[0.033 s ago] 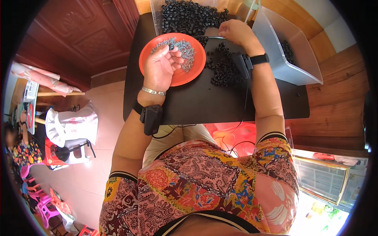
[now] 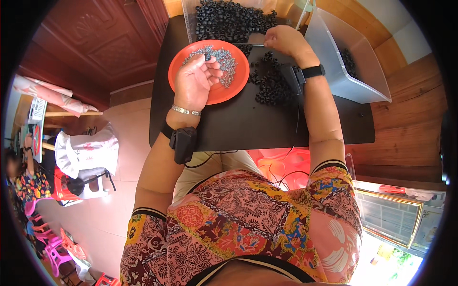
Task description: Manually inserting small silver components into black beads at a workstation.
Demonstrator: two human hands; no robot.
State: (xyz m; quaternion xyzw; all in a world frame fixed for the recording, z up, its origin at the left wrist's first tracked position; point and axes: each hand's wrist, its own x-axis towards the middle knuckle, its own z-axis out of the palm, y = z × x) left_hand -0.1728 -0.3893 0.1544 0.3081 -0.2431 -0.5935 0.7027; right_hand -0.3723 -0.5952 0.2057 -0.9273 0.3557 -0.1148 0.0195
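Note:
My left hand (image 2: pixel 192 88) is palm up over the near left part of an orange-red plate (image 2: pixel 243 86). Its thumb and forefinger pinch a small black part (image 2: pixel 207 57), while the other fingers curl loosely. Many tiny silvery metal pieces (image 2: pixel 228 64), too small to name exactly, lie on the plate. My right hand (image 2: pixel 287 40) is closed around one end of a thin metal rod (image 2: pixel 251 45), which points left toward the plate's far rim. The grip end is hidden in the fingers. Below the right hand lies a heap of small black parts (image 2: pixel 274 88).
Behind the plate, a clear bin (image 2: pixel 188 24) holds many black ring-like parts (image 2: pixel 229 19). A translucent tray (image 2: pixel 350 81) with more black parts stands at the dark table's (image 2: pixel 238 126) right. A cable hangs from the right wrist device (image 2: pixel 293 80). Another person (image 2: pixel 31 171) sits far left.
My right hand has shifted slightly left along with its grip on the rod. The left hand and the black part it pinches look unmoved.

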